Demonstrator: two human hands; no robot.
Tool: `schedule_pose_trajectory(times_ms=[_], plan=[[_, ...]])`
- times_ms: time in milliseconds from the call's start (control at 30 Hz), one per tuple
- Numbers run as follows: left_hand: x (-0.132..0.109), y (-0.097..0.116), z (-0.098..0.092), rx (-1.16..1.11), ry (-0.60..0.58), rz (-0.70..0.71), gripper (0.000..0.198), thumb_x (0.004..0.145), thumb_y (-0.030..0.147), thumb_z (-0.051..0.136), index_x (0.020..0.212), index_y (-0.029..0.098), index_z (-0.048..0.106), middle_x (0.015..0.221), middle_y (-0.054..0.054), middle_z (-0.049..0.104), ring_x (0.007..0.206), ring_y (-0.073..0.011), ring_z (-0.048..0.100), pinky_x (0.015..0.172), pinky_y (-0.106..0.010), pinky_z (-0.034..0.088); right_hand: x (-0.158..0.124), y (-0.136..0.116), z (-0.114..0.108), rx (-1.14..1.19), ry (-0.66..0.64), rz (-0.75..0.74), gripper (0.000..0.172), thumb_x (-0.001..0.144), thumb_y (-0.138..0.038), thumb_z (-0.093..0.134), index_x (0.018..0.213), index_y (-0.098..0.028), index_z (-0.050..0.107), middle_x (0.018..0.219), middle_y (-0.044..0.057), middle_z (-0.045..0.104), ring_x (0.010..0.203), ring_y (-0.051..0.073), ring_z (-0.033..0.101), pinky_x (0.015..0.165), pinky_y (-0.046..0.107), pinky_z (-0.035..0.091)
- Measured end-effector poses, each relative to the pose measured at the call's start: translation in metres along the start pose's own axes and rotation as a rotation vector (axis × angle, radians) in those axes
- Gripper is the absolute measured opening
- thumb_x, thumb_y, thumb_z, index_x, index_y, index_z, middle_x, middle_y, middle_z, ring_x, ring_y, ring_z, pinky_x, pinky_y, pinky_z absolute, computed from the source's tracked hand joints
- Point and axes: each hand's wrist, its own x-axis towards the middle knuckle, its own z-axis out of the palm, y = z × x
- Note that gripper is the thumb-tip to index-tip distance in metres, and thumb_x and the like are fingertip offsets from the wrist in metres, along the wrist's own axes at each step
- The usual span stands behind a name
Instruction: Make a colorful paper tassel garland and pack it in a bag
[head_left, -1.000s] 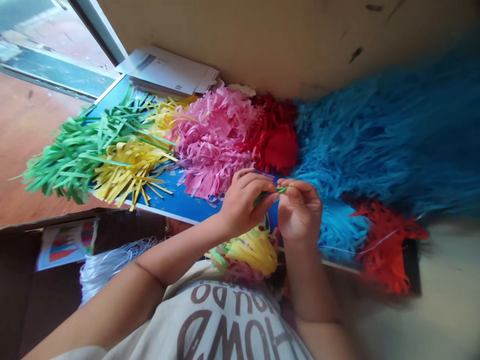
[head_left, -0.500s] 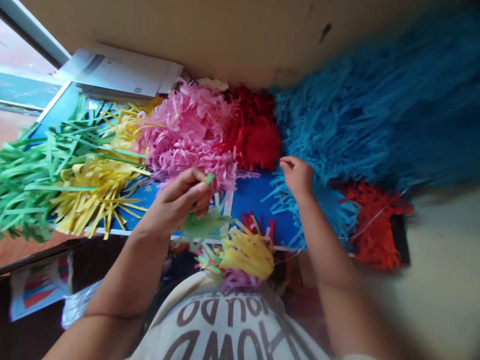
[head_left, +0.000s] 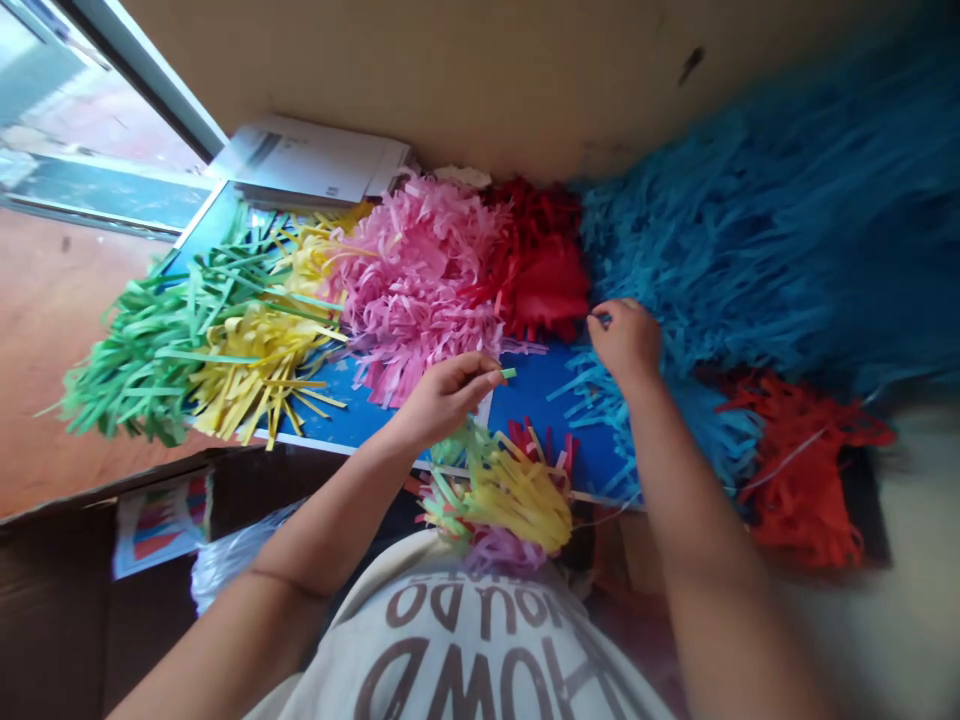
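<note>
My left hand (head_left: 456, 392) is closed in a pinch over the blue table. Its fingertips grip a piece of green fringed paper (head_left: 508, 374), part of which hangs below the hand. Under it, against the shirt, sits a bunch of yellow fringed paper (head_left: 517, 495) with pink, green and purple strips around it. To the right, my right hand (head_left: 628, 342) has its thumb and fingers curled together beside the large blue fringed paper (head_left: 697, 260); whatever they hold is too small to make out. A thin pale string (head_left: 784, 462) crosses the orange-red fringed paper (head_left: 806, 500).
Along the blue table (head_left: 525, 390) lie heaps of green fringe (head_left: 150, 345), yellow fringe (head_left: 259, 365), pink fringe (head_left: 427, 260) and red fringe (head_left: 551, 280). A stack of white sheets (head_left: 315, 160) rests at the back left by the wall (head_left: 450, 80).
My left hand has moved right with the green fringed paper, closer to my right hand. The right hand stays pinched beside the blue paper. The whole view has shifted a little.
</note>
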Motion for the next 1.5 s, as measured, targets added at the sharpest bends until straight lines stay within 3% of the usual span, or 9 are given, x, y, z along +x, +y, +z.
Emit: schedule_pose_trajectory(times_ms=[67,200,367,467,667,833,1000,1300,1500], plan=[[-0.002,0.000,0.002,0.016,0.015,0.020,0.045,0.086,0.060,0.064,0.080,0.015,0.062,0.064,0.001,0.055,0.058,-0.0093,0.048,0.055,-0.021,0.039,-0.012,0.000,-0.012,0.126,0.135,-0.019,0.014,0.091,-0.030,0.055,0.095,-0.026,0.067,0.103,0.010,0.074,0.099,0.030,0.069,0.092,0.046,0.053],[-0.005,0.001,0.007,0.049,0.064,0.054,0.044,0.086,0.058,0.065,0.087,0.014,0.068,0.062,0.002,0.056,0.054,-0.0084,0.046,0.051,-0.020,0.036,-0.040,-0.002,-0.022,0.383,0.241,0.034,0.006,0.083,-0.031,0.064,0.081,-0.026,0.066,0.082,0.005,0.075,0.079,0.027,0.071,0.082,0.045,0.056],[-0.007,0.007,0.019,0.142,0.074,0.174,0.038,0.088,0.051,0.066,0.088,0.013,0.072,0.070,-0.001,0.065,0.061,-0.0102,0.054,0.057,-0.021,0.042,-0.096,-0.032,-0.025,0.743,0.165,-0.030,0.014,0.084,-0.036,0.071,0.090,-0.023,0.075,0.091,0.004,0.076,0.084,0.021,0.071,0.082,0.037,0.058],[-0.010,0.009,0.027,0.193,0.039,0.285,0.033,0.092,0.045,0.064,0.088,0.014,0.072,0.079,-0.004,0.071,0.069,-0.0119,0.061,0.066,-0.022,0.047,-0.127,-0.055,-0.024,0.946,0.117,-0.070,0.009,0.085,-0.033,0.073,0.090,-0.027,0.078,0.095,0.002,0.077,0.091,0.019,0.071,0.085,0.035,0.059],[-0.015,0.007,0.034,0.401,-0.004,0.433,0.018,0.095,0.030,0.060,0.092,0.015,0.071,0.081,-0.004,0.072,0.071,-0.0121,0.063,0.068,-0.021,0.047,-0.145,-0.068,-0.012,1.169,0.119,0.083,0.018,0.077,-0.033,0.080,0.093,-0.026,0.077,0.087,0.000,0.077,0.081,0.018,0.073,0.078,0.033,0.061],[-0.019,0.010,0.032,0.634,-0.020,0.490,0.021,0.099,0.028,0.055,0.096,0.016,0.072,0.080,-0.005,0.070,0.070,-0.0129,0.062,0.066,-0.022,0.044,-0.148,-0.066,-0.012,1.152,0.145,0.095,0.021,0.076,-0.033,0.081,0.094,-0.025,0.074,0.083,0.000,0.076,0.078,0.017,0.073,0.080,0.033,0.060],[-0.023,0.016,0.032,0.863,-0.025,0.557,0.028,0.102,0.033,0.048,0.100,0.017,0.071,0.078,-0.006,0.066,0.071,-0.0158,0.062,0.064,-0.025,0.041,-0.154,-0.063,-0.015,0.995,0.188,-0.026,0.019,0.083,-0.031,0.077,0.101,-0.027,0.072,0.089,0.000,0.075,0.084,0.018,0.072,0.085,0.035,0.058],[-0.025,0.009,0.031,0.704,-0.147,0.559,0.021,0.102,0.019,0.039,0.121,0.016,0.047,0.104,-0.012,0.069,0.087,-0.0174,0.066,0.073,-0.026,0.048,-0.156,-0.064,-0.025,0.795,0.173,-0.176,0.019,0.087,-0.030,0.073,0.106,-0.030,0.070,0.096,0.001,0.076,0.091,0.021,0.072,0.086,0.037,0.058],[-0.024,0.015,0.030,0.753,-0.156,0.577,0.021,0.101,0.025,0.045,0.115,0.015,0.056,0.097,-0.011,0.070,0.087,-0.0213,0.065,0.078,-0.032,0.047,-0.158,-0.061,-0.024,0.842,0.170,-0.070,0.012,0.087,-0.036,0.073,0.096,-0.028,0.072,0.091,0.001,0.076,0.087,0.021,0.073,0.083,0.036,0.059]])
